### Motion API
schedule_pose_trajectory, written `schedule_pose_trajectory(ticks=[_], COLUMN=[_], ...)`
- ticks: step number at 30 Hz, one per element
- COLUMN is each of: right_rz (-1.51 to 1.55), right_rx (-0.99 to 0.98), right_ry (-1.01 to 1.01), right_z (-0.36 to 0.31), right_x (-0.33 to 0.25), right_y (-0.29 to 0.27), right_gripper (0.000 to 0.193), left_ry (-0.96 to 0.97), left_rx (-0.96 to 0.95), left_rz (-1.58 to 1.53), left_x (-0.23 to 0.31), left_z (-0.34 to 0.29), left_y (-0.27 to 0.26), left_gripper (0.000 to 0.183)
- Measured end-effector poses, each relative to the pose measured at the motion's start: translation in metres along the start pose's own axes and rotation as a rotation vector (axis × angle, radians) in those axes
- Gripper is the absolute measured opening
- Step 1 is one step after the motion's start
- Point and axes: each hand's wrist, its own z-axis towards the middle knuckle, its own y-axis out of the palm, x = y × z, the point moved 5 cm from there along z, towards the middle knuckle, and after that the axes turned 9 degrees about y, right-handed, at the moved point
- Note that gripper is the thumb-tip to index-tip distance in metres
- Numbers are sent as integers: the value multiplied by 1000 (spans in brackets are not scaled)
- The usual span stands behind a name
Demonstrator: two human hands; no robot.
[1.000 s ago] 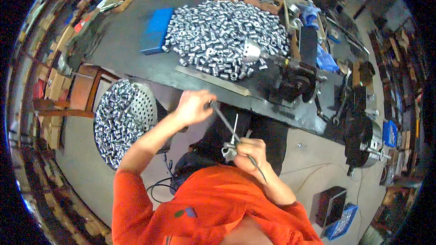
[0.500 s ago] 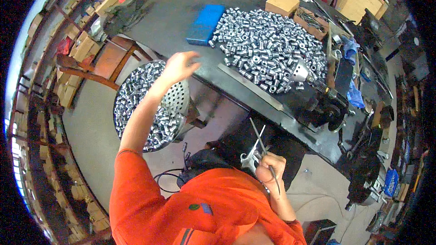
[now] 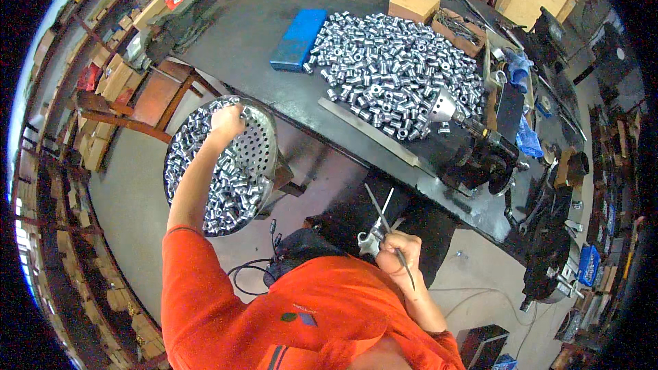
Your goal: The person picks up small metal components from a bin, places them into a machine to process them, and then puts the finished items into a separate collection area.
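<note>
My left hand (image 3: pixel 227 122) is down at the far part of a round perforated metal basket (image 3: pixel 267 122), over a heap of small shiny metal sleeves (image 3: pixel 229 188). Its fingers are curled downward, and what they hold, if anything, is hidden. Close to my body, my right hand (image 3: pixel 399 253) is closed around a thin dark rod (image 3: pixel 384 214), perhaps a slim file. The same hand also grips a silver metal tool (image 3: pixel 370 241) with a curved lever and a narrow pale nozzle, looking like an air blow gun.
A large pile of metal sleeves (image 3: pixel 397 68) covers part of the dark workbench (image 3: pixel 240 41), beside a blue box (image 3: pixel 299 40). A flat metal bar (image 3: pixel 367 132) lies in front. A drill-like tool with a conical metal head (image 3: pixel 442 106) stands right. A wooden chair (image 3: pixel 161 99) is behind the basket.
My left hand has come down from beside the bench edge, moving left into the basket. My right hand still holds the rod and the silver tool, nearly unmoved.
</note>
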Motion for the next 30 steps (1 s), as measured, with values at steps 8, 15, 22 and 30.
schedule_pose_trajectory(ticks=[8,15,22,30], right_rz=[44,98,126,52], right_rx=[-1,-87,-89,-87], right_ry=[-8,-8,-14,68], right_z=[2,6,8,12], right_x=[-2,-7,-13,-6], right_y=[1,-1,-1,-4], right_gripper=[28,25,27,25], left_ry=[-93,93,224,97], left_rx=[206,-51,-765,-969], left_rz=[-502,-1655,-2109,-2178], left_x=[-5,126,252,272], left_z=[-30,-70,-133,-151], left_y=[-15,-86,-92,-55], left_gripper=[12,14,36,42])
